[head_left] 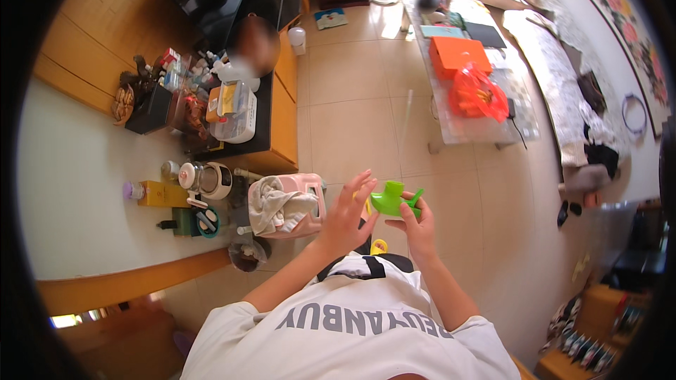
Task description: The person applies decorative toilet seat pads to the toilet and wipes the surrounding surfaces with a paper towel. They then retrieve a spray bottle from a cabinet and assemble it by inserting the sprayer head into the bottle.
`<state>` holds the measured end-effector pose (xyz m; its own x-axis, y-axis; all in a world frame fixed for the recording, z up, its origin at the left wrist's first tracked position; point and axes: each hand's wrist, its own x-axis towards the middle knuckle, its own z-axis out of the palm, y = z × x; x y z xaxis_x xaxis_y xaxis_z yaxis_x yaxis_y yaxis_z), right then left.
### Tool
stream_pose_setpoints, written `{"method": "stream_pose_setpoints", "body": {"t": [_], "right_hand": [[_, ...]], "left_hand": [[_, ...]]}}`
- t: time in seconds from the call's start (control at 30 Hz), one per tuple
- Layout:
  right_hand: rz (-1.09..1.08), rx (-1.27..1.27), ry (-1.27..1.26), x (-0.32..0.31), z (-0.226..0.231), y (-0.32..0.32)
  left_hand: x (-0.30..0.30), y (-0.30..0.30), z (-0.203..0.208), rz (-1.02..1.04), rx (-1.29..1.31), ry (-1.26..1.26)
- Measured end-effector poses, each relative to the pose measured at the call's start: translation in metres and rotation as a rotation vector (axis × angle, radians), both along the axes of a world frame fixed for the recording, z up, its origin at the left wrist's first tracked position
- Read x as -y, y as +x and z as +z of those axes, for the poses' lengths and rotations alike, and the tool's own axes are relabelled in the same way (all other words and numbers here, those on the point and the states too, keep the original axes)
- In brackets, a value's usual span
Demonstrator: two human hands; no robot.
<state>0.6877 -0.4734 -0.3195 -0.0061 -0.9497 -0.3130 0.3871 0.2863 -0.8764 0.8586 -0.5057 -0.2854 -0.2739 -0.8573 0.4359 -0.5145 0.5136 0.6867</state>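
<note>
Your right hand (418,230), the nearer, grips the green plastic piece (385,202) at its 4-o'clock side, long axis roughly 9-to-3; your open left hand (345,218) stands at its 8 o'clock.

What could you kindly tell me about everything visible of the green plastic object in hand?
The green plastic object looks glossy, with a rounded body, a short neck toward the picture's top and a slim prong on its right. The right hand grips that side above the tiled floor; the left hand is close, contact unclear.
</note>
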Motion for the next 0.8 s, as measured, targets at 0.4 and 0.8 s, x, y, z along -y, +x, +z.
{"method": "stream_pose_setpoints", "body": {"t": [0.4,0.8], "right_hand": [[0.074,-0.192,0.191,0.296,-0.066,-0.049],[0.358,-0.432,0.094,0.643,-0.13,-0.031]], "left_hand": [[0.283,0.081,-0.128,0.37,0.019,0.482],[0.405,0.118,-0.206,0.545,0.268,0.862]]}}
